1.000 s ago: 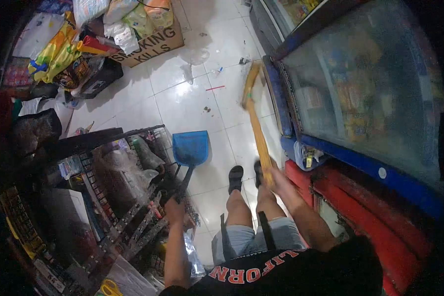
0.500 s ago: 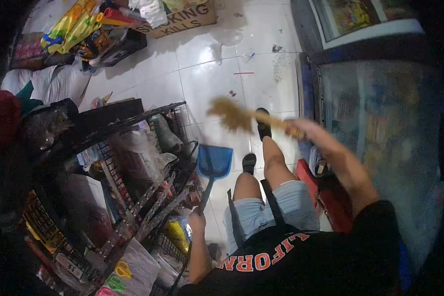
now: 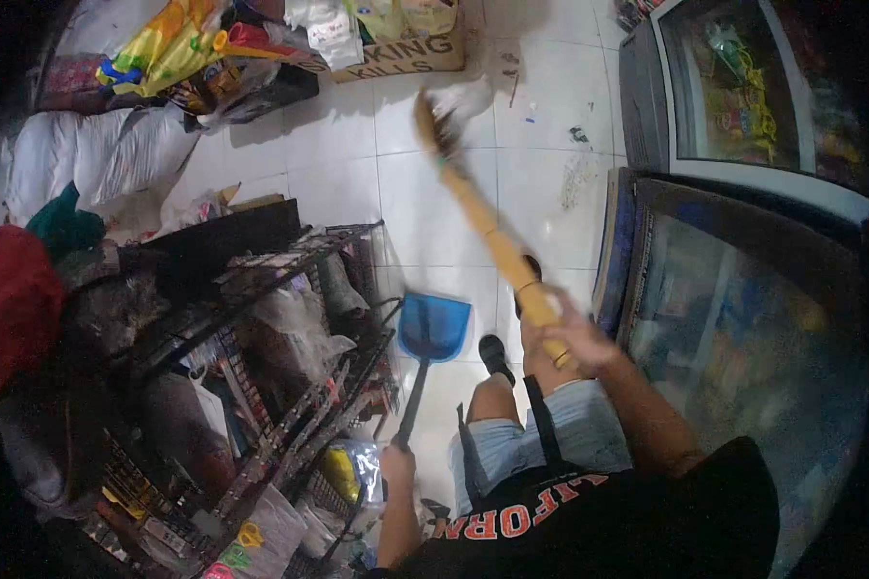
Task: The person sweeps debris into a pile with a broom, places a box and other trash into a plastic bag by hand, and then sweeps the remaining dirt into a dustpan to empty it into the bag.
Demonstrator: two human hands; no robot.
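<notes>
My right hand (image 3: 581, 333) is wrapped round the thick handle of a straw broom (image 3: 492, 236). The broom slants forward and left, and its blurred bristle end reaches over the white tiled floor beside a translucent, crumpled plastic piece (image 3: 471, 99). Lower left, my left hand (image 3: 397, 467) grips the dark handle of a blue dustpan (image 3: 434, 326). The pan lies at floor level near the corner of the black rack, left of my feet. Whether anything lies in it I cannot make out.
A cluttered black wire rack (image 3: 290, 280) stands close on my left. Glass-fronted coolers (image 3: 734, 289) line the right side. Ahead are a cardboard box (image 3: 410, 60) and white sacks (image 3: 97, 159). Small dark scraps (image 3: 577, 134) lie on the floor.
The broom has swung from pointing left across my feet to pointing forward, its head now farther away. My view has shifted slightly; the dustpan stays beside the rack in my left hand.
</notes>
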